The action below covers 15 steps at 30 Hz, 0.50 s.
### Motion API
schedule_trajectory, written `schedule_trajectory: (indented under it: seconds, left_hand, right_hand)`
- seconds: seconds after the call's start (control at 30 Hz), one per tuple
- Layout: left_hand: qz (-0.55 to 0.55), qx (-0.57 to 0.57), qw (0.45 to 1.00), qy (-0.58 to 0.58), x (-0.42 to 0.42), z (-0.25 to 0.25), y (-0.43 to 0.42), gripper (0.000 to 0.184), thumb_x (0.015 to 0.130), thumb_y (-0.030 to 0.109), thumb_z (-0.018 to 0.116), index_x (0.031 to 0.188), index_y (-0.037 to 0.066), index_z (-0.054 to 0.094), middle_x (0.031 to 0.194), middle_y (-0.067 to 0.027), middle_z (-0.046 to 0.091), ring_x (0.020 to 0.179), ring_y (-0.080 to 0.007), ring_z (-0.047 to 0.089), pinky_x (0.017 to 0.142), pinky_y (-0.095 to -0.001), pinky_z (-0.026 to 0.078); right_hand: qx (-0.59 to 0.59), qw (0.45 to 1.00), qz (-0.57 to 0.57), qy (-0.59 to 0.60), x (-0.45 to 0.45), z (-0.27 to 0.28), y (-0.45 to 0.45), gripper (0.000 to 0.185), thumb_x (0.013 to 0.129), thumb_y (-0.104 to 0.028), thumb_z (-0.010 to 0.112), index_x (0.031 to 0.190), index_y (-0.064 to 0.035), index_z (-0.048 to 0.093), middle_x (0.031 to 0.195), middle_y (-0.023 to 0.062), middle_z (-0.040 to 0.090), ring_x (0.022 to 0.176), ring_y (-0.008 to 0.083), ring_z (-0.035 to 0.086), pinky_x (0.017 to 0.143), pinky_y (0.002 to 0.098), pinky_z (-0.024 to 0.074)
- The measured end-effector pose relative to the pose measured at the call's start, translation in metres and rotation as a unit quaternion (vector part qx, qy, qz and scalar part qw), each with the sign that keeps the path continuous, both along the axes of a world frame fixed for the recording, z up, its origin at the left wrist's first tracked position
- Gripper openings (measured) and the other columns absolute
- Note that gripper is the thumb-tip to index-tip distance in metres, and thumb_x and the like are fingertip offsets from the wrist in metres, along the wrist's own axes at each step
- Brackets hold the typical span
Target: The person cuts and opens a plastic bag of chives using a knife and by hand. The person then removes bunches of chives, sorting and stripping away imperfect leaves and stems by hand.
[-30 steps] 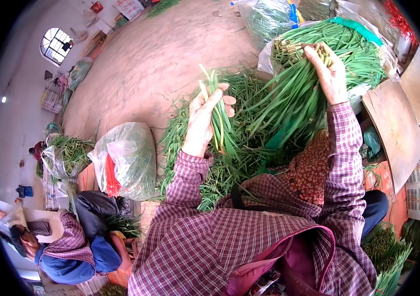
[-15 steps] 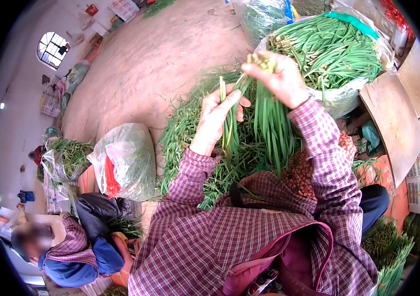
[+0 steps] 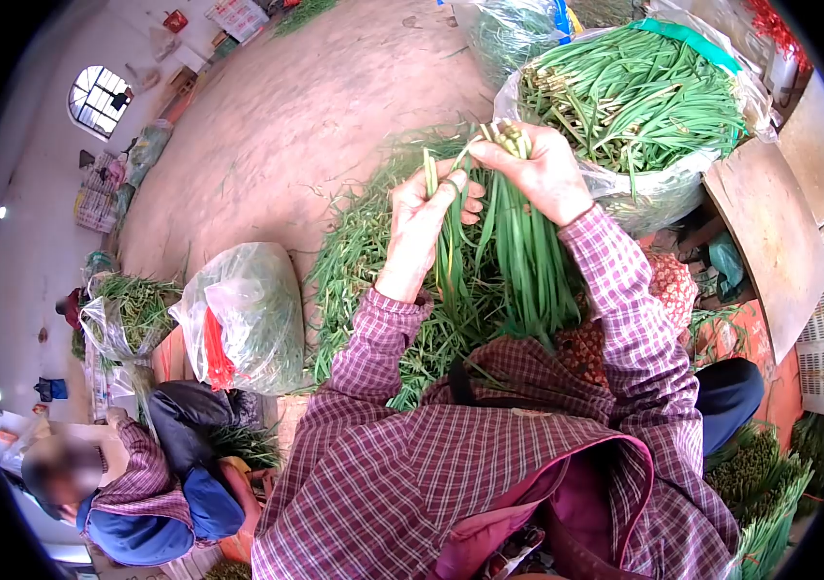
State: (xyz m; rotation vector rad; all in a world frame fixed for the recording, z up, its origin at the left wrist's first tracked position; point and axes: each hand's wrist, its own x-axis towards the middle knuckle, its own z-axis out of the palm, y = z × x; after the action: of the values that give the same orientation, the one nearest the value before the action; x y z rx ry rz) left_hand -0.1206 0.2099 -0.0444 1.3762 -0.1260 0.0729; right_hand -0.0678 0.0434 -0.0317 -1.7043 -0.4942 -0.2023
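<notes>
My right hand (image 3: 545, 176) is closed round a thick bunch of garlic chives (image 3: 533, 256), with the pale cut ends up by the thumb and the green leaves hanging down. Between the thumb and fingers of my left hand (image 3: 422, 220) are a few chive stalks (image 3: 430, 169), and their leaves trail below. The two hands are close together, and a thin pale strand runs up from the left thumb toward the right fingertips. Under both hands spreads a large heap of loose chives (image 3: 354, 280), some tangled and yellowish.
A lined basket (image 3: 668, 193) piled with chives stands at the upper right, beside a tilted board (image 3: 770, 227). Left of the heap sits a clear plastic bag (image 3: 267, 290) with a red strip. Another person (image 3: 132, 493) sits at the lower left. Chive bundles (image 3: 755, 488) lie at the lower right.
My right hand has come down a little with its bunch, and the hanging leaves have shifted with it. My left hand has barely moved and still grips its stalks.
</notes>
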Motion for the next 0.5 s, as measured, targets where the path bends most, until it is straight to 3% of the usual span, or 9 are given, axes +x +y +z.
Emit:
schedule_trajectory:
  seconds: [0.07, 0.2, 0.23, 0.3, 0.37, 0.47, 0.5]
  left_hand:
    - [-0.002, 0.023, 0.999, -0.029, -0.001, -0.002, -0.003, 0.029, 0.093, 0.015, 0.053, 0.116, -0.003, 0.056, 0.085, -0.0095, 0.066, 0.07, -0.0142, 0.062, 0.06, -0.0275, 0.053]
    - [-0.041, 0.043, 0.998, -0.018, 0.003, -0.004, 0.005, 0.031, 0.091, 0.014, 0.056, 0.117, -0.002, 0.056, 0.092, -0.0102, 0.067, 0.078, -0.0149, 0.064, 0.065, -0.0272, 0.055]
    - [-0.031, 0.101, 0.994, -0.02, 0.008, -0.008, 0.015, 0.034, 0.092, 0.015, 0.055, 0.12, -0.002, 0.055, 0.095, -0.0122, 0.067, 0.082, -0.0164, 0.065, 0.07, -0.0294, 0.055]
    - [-0.013, 0.08, 0.997, -0.016, 0.011, -0.007, 0.027, 0.035, 0.094, 0.021, 0.05, 0.12, -0.001, 0.055, 0.095, -0.0115, 0.067, 0.084, -0.0174, 0.065, 0.076, -0.0299, 0.053]
    - [0.032, 0.12, 0.992, -0.008, 0.015, -0.01, 0.041, 0.039, 0.095, 0.025, 0.049, 0.124, 0.0, 0.053, 0.093, -0.012, 0.067, 0.082, -0.0177, 0.065, 0.077, -0.0297, 0.051]
    - [0.032, 0.16, 0.987, -0.006, 0.014, -0.001, 0.037, 0.039, 0.095, 0.026, 0.047, 0.125, 0.003, 0.052, 0.087, -0.0102, 0.067, 0.075, -0.0143, 0.064, 0.074, -0.0298, 0.05]
    - [0.029, 0.16, 0.987, -0.006, 0.014, 0.003, 0.034, 0.039, 0.095, 0.026, 0.047, 0.125, 0.003, 0.052, 0.087, -0.0102, 0.067, 0.075, -0.0143, 0.064, 0.074, -0.0298, 0.05]
  right_hand:
    - [-0.026, 0.999, -0.002, 0.03, -0.001, 0.002, 0.002, 0.028, 0.079, -0.033, 0.071, 0.089, -0.0067, 0.069, 0.075, 0.0067, 0.068, 0.068, 0.0151, 0.064, 0.063, 0.0325, 0.0483]
    - [0.056, 0.998, -0.027, -0.014, 0.012, -0.004, -0.016, 0.022, 0.081, -0.035, 0.069, 0.078, -0.0128, 0.067, 0.088, 0.0037, 0.067, 0.066, 0.0108, 0.061, 0.064, 0.028, 0.0527]
    - [0.105, 0.994, -0.04, 0.001, 0.01, 0.008, -0.03, 0.024, 0.08, -0.034, 0.069, 0.087, -0.011, 0.065, 0.083, 0.0033, 0.066, 0.067, 0.0094, 0.062, 0.061, 0.0253, 0.0524]
    - [0.174, 0.982, -0.071, 0.021, 0.006, 0.034, -0.061, 0.033, 0.08, -0.032, 0.069, 0.101, -0.0076, 0.06, 0.077, 0.0035, 0.064, 0.069, 0.0077, 0.062, 0.057, 0.0231, 0.0516]
    - [0.194, 0.977, -0.075, -0.035, 0.009, 0.046, -0.088, 0.023, 0.086, -0.025, 0.063, 0.099, -0.0053, 0.062, 0.087, 0.0048, 0.067, 0.074, 0.0077, 0.063, 0.063, 0.0223, 0.0527]
    - [0.031, 0.979, -0.086, -0.183, 0.011, 0.044, -0.089, 0.019, 0.087, -0.022, 0.06, 0.099, -0.0069, 0.064, 0.089, 0.005, 0.068, 0.075, 0.0107, 0.064, 0.067, 0.0264, 0.052]
    - [-0.076, 0.981, -0.091, -0.157, 0.007, 0.043, -0.083, 0.021, 0.088, -0.021, 0.059, 0.105, -0.0091, 0.062, 0.093, 0.0058, 0.067, 0.08, 0.0128, 0.063, 0.072, 0.0282, 0.0527]
